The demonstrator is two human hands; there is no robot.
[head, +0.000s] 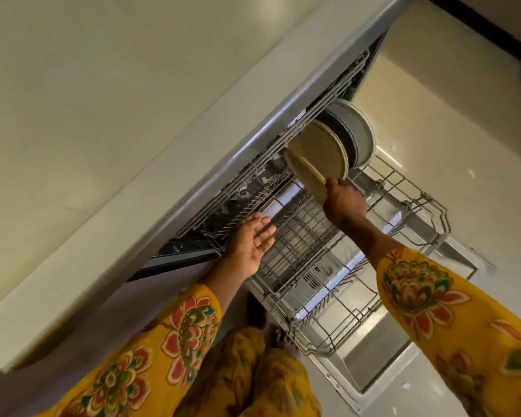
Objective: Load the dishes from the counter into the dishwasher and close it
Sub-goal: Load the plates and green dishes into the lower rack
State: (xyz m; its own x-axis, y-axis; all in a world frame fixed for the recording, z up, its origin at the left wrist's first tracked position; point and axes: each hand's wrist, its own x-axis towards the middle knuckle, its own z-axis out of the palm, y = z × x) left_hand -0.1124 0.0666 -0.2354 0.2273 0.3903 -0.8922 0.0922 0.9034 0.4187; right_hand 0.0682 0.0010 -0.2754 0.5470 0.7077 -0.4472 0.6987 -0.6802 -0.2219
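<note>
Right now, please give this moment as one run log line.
right hand: holds tan plates over lower rack | left hand: open, holds nothing | grey plates: racked upright | door: open

No legible text, no labels, no brand marks, no numbers anywhere in view

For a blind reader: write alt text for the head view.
A person's right hand holds a beige plate over the pulled-out lower rack of an open dishwasher, beside plates already standing there. The left hand hovers open near the upper rack, under the counter.
</note>
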